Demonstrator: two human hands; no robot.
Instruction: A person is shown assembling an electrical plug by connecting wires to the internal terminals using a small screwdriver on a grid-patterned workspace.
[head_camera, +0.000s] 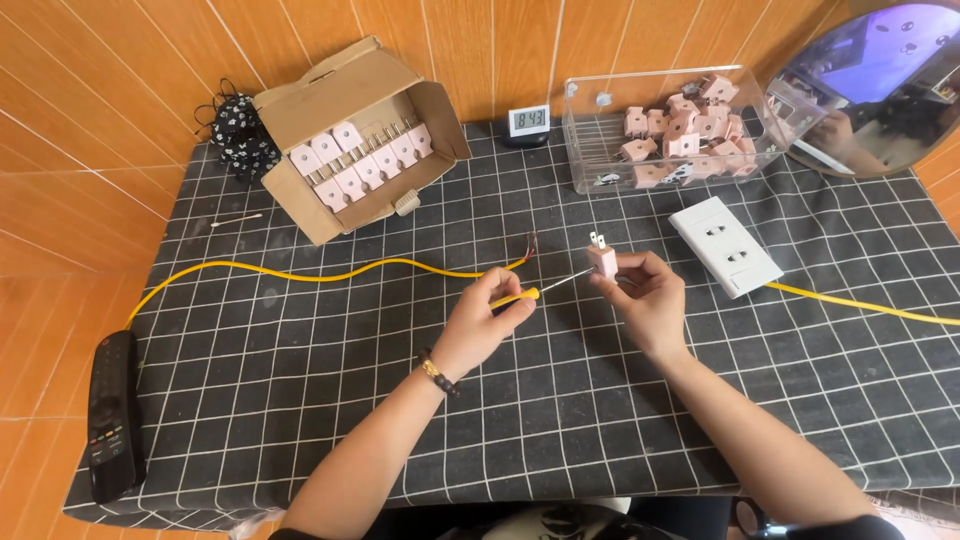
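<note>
Table cover (330, 400): black cloth with a white grid, fills most of the frame; soft surface, so a dropped small part could roll or hide in a fold.
Cardboard box (350, 140): upper left, flaps open, pale pink plugs in rows inside.
Clear bin (590, 150): upper right, loose pink plugs heaped toward its right end.
Yellow cable (300, 273): runs from the left edge to centre, bare wire ends just left of the held plug; risk: a forearm could snag it and drag the ends off.
White socket plate (725, 245): right of centre, flat, near the right hand.
Right hand (650, 300): fingers closed around a pink plug (602, 258), prongs up, centre frame above the cloth.
Left hand (485, 320): fingers pinch a yellow-handled screwdriver (540, 290), tip at the plug's side.
Risk, slip: thin shaft is aimed toward the right fingers; a skid off the plug could jab them.
Risk, grip: the plug is held by fingertips only, so sideways push may twist it loose.
</note>
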